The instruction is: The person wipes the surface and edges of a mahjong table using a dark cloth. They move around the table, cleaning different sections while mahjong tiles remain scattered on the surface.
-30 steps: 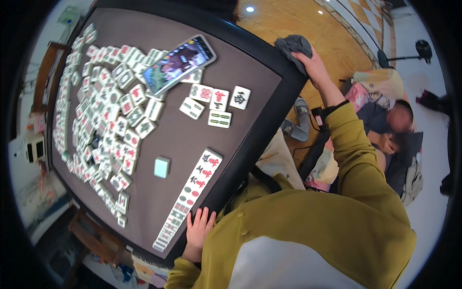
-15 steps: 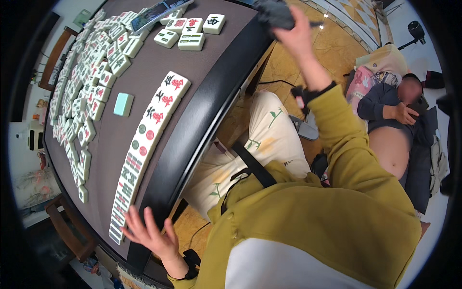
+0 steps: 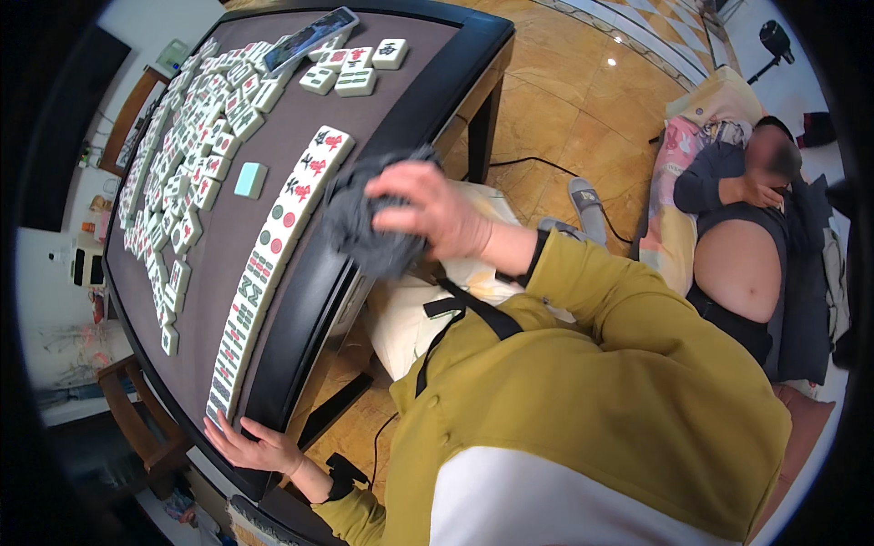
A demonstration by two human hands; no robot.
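Note:
My right hand (image 3: 432, 211) grips a bunched dark grey cloth (image 3: 360, 223), slightly smeared by motion, over the table's black padded edge (image 3: 360, 300). Beside it a long row of mahjong tiles (image 3: 262, 259) lies face up on the brown tabletop, most of it uncovered. My left hand (image 3: 259, 448) is open with spread fingers at the row's lower end, holding nothing. Its fingertips are beside the last tiles; whether they touch cannot be made out. A single tile with its pale green back up (image 3: 251, 179) lies left of the row.
Loose mahjong tiles (image 3: 196, 164) are heaped across the table's left side, with a phone (image 3: 311, 41) resting on some. Several face-up tiles (image 3: 355, 82) sit near the far edge. A person (image 3: 742, 246) reclines on a couch at right; grey slippers (image 3: 587, 200) and a black cable (image 3: 537, 159) are on the floor.
My right hand has brought the cloth from beyond the table's far right corner back toward me, beside the tile row. My left hand has shifted slightly down and left, staying open.

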